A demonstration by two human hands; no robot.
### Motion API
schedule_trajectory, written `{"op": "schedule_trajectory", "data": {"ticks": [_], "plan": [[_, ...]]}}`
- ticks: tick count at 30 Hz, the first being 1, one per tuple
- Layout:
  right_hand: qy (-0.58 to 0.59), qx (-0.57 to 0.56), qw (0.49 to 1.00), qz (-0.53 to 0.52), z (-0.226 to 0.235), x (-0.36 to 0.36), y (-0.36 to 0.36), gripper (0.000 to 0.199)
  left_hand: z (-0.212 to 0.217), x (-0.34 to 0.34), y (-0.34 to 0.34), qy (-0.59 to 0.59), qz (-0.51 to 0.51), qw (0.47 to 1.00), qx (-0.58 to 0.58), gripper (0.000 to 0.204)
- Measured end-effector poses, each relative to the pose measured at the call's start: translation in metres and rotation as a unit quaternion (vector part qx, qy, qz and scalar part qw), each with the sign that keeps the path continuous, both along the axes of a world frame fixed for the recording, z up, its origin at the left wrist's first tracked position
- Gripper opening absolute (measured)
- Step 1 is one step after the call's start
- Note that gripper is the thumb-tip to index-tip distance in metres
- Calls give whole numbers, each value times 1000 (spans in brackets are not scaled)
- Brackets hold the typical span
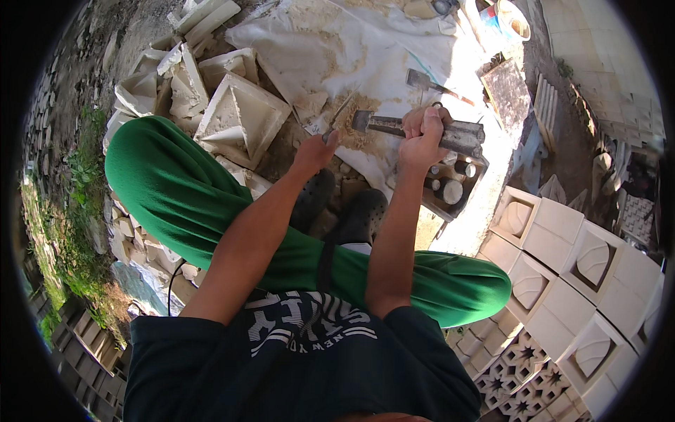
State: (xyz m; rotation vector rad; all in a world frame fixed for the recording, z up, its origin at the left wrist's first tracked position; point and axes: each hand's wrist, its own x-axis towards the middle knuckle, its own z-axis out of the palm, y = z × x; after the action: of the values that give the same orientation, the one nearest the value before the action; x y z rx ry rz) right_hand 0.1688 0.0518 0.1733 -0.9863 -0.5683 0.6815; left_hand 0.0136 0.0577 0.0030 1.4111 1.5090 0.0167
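My left hand [316,151] is closed around the handle of a slim metal tool with a narrow blade [343,107], which points up and away from me. My right hand [422,141] grips a long dark metal mold-like piece [460,136]; its flat, plate-like end [362,121] faces left, toward the slim tool. The two held things are apart. Beneath them, sandy powder [355,137] is scattered over a white cloth [316,42]. Farther off on the cloth lies a flat scraper [420,79] with a handle. The exact kind of each held tool is hard to make out.
Broken and whole pale cast blocks [242,119] are piled at the left. Right of my right hand sits a dark tray [437,205] with several round pieces. A bucket [517,27] stands at the far right. Patterned blocks [548,239] are stacked at the lower right.
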Motion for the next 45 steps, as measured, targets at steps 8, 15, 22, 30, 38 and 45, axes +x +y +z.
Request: {"op": "schedule_trajectory", "data": {"ticks": [8,15,22,30,38,45], "plan": [[-14,-75,997,-30,-21,-1,15,25,-10,-14,-9,30,-5,1000,5,66],[-25,-26,999,-6,-8,-10,-4,22,-21,-15,-2,60,-52,996,26,70],[-10,-87,994,-66,-46,-2,11,22,-3,-10,15,100,-57,993,-13,70],[-105,-77,991,-22,-4,-9,-20,25,-2,-15,19,119,-81,989,-10,70],[-12,-115,993,-10,-60,-6,-4,24,-5,-21,8,98,-48,994,28,71],[-6,-63,996,-69,14,14,-40,23,25,-28,15,118,-37,991,60,68]]}}
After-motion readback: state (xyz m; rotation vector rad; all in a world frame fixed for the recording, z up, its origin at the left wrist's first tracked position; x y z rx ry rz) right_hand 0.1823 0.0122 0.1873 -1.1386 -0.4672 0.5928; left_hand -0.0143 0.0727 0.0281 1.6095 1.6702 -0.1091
